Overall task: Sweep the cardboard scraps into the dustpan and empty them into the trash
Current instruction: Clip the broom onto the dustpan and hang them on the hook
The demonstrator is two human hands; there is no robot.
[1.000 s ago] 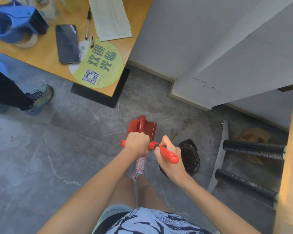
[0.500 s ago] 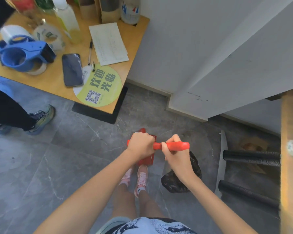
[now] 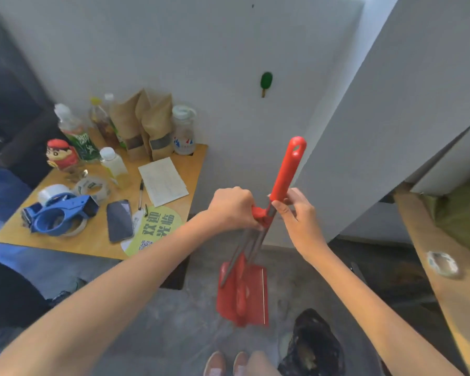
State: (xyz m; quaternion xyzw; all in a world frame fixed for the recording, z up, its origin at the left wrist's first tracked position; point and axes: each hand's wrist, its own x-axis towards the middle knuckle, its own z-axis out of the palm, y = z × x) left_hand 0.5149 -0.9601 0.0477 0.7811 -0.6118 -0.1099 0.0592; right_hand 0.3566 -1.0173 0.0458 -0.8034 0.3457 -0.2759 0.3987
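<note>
A red dustpan [image 3: 244, 294] hangs above the grey floor on metal rods, beside a red broom handle [image 3: 286, 169] that points up toward the wall. My left hand [image 3: 234, 207] is closed around the red grip at the top of the dustpan's rods. My right hand [image 3: 296, 213] holds the lower end of the red broom handle right next to it. A black trash bag [image 3: 314, 346] sits open on the floor below and to the right of the dustpan. No cardboard scraps can be made out on the floor.
A wooden table [image 3: 98, 240] at left carries a blue tape dispenser [image 3: 57, 215], a phone [image 3: 119, 220], bottles, paper bags and a notepad. A wooden bench edge [image 3: 445, 280] stands at right. A white wall corner is straight ahead. My shoes [image 3: 225, 365] are at the bottom.
My view has tilted up from the floor toward the wall and table. Both hands rose, and the red broom handle swung from lying sideways to pointing upward.
</note>
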